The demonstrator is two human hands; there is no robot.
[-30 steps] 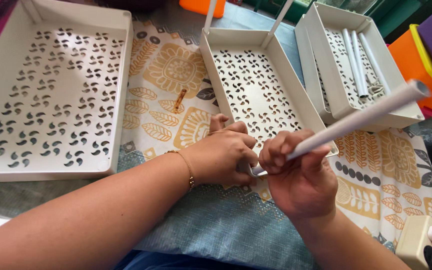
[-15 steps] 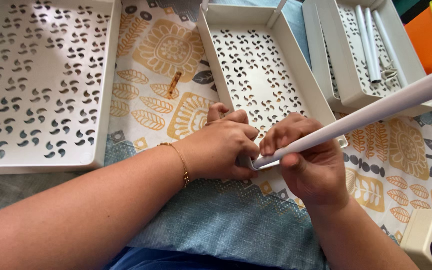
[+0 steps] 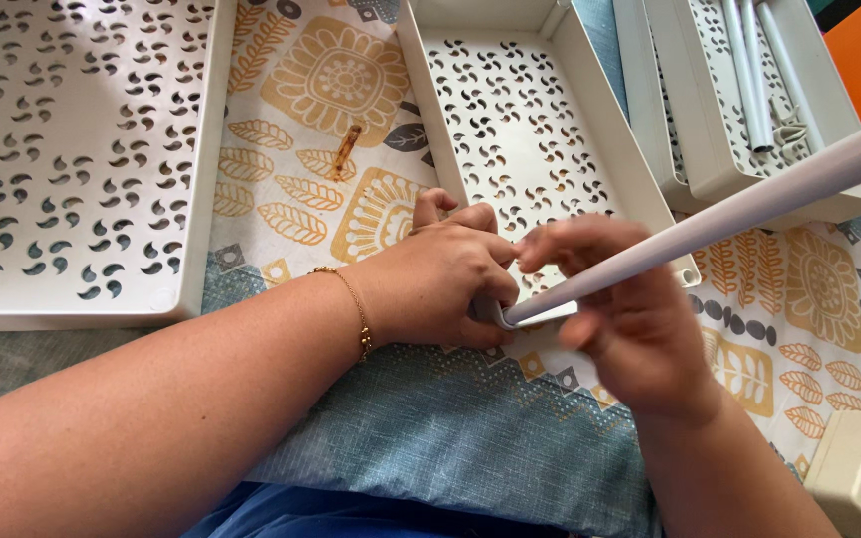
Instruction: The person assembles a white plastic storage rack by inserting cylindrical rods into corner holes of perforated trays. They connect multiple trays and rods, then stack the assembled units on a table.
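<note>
left hand [image 3: 445,279] pinches the white tube [image 3: 710,219] at its near end; our right hand [image 3: 630,319], closed around it, steadies the shaft over the perforated tray [image 3: 530,130].

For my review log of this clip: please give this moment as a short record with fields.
left hand: grips the near corner of the middle perforated tray
right hand: holds a white tube, its end at that corner
other trays: large tray at left; tray with tubes at right
surface: patterned cloth
</note>
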